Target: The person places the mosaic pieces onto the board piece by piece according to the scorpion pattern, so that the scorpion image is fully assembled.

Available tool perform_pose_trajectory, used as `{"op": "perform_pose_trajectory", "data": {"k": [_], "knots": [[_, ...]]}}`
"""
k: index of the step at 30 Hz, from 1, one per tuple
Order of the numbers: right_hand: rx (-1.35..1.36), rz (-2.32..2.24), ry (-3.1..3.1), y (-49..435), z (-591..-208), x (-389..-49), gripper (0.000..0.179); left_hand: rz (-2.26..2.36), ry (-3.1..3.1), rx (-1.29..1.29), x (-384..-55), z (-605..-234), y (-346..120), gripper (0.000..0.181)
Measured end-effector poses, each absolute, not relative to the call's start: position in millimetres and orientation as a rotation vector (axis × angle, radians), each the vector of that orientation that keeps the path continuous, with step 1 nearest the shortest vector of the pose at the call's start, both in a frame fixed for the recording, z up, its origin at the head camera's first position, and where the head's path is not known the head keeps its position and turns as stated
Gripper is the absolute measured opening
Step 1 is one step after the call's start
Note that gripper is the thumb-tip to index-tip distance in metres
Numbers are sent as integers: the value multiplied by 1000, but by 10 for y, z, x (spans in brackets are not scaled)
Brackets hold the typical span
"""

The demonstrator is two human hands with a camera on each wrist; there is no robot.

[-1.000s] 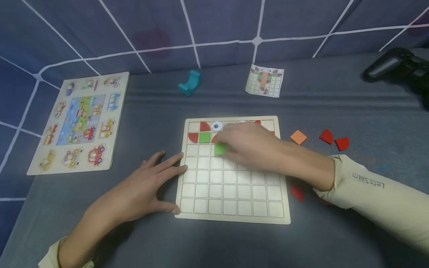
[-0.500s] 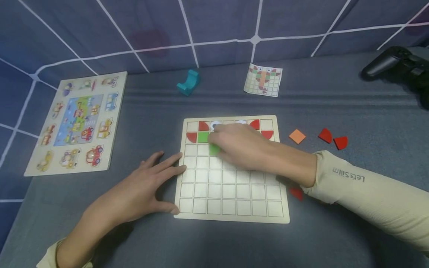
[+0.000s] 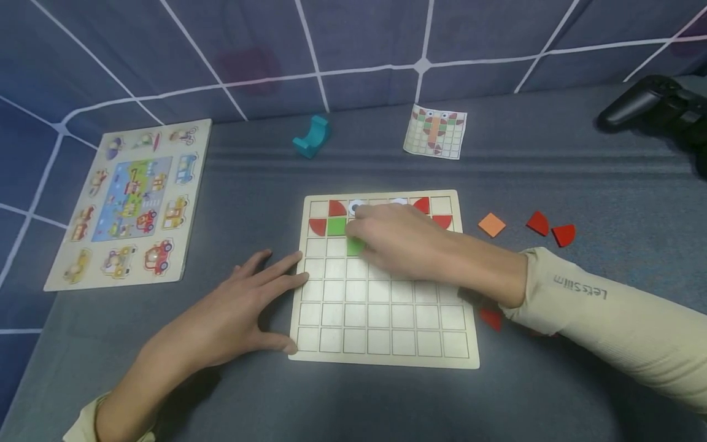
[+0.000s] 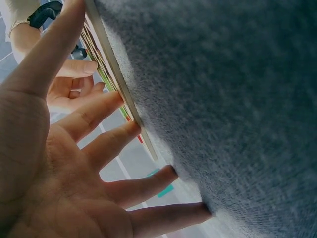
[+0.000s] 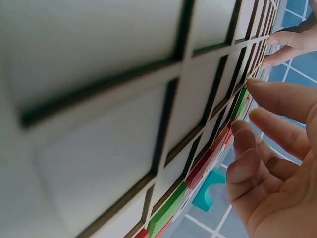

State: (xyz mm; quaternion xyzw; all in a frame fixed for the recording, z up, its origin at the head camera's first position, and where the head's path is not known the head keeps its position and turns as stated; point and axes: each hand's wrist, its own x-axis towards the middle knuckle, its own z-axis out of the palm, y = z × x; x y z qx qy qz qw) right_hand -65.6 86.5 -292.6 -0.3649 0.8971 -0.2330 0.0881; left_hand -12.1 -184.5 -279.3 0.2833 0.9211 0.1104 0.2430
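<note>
A pale wooden grid board (image 3: 381,315) lies in the middle of the table, with colored tiles in its upper rows. At its left edge my left hand (image 3: 232,313) rests with fingers spread; the left wrist view shows straight fingertips against the rim. Over the upper part of the board my right hand (image 3: 403,242) pinches a green square tile (image 3: 355,247), thumb and fingertips close around it in the right wrist view. Another green square (image 3: 336,226), several red quarter-circle tiles (image 3: 317,227) and a white eye tile (image 3: 356,205) sit in cells. My hand hides the cells beneath it.
Right of the board lie an orange square tile (image 3: 491,225) and loose red tiles (image 3: 537,223). Behind it are a printed pattern card (image 3: 435,132) and a teal curved block (image 3: 313,137). A vehicle puzzle board (image 3: 128,205) stands left, a black game controller (image 3: 657,110) at far right.
My right hand has shifted slightly left with the green square tile, bringing it over a cell, then stayed nearly still. The left hand has kept its place at the board's edge.
</note>
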Motion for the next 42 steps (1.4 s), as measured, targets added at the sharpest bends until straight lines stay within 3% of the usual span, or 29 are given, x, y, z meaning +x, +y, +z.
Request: {"op": "perform_pose_trajectory", "data": {"k": [10, 19, 42], "knots": [[-1107, -671, 2676, 997, -2875, -570, 17, 307, 2515, 769, -116, -2814, -1840, 95], [-1007, -659, 2709, 1393, -2862, -418, 11, 296, 2515, 774, -123, -2806, -1840, 95], [-765, -538, 2815, 2471, -3061, 160, 35, 338, 2502, 778, -112, -2779, -1856, 93]]}}
